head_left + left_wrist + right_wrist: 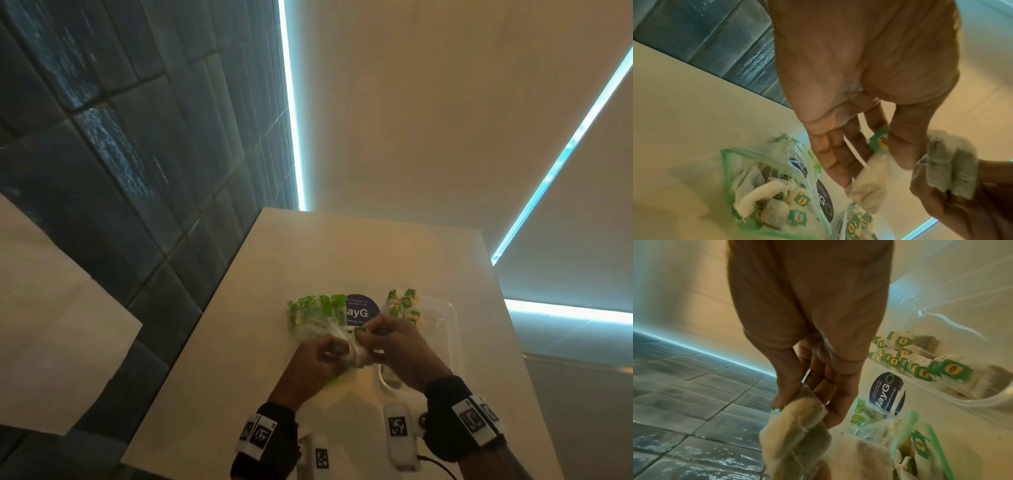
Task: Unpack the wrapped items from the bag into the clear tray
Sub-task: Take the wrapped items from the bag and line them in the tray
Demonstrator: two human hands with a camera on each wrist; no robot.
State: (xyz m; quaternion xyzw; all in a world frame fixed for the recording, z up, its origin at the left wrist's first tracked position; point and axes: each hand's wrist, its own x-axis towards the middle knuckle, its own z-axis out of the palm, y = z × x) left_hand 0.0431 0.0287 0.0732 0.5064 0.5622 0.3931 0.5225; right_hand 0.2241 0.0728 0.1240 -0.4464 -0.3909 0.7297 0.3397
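A clear zip bag [313,313] with a green seal lies on the white table, left of centre, with several wrapped tea bags [774,199] inside. To its right stands the clear tray [445,318], where several tea bags [404,305] with green tags lie at the far end. My two hands meet in front of both. My left hand [322,354] pinches a white tea bag [869,185] with a green tag between thumb and fingers. My right hand [387,342] grips a bunch of tea bags [797,426] right beside it. In the left wrist view that bunch [947,164] shows in the right fist.
A round dark sticker [362,310] sits on the table [274,260] between bag and tray. A dark tiled wall [120,154] runs along the table's left side. The table's far edge is beyond the tray, and its right edge is close to the tray.
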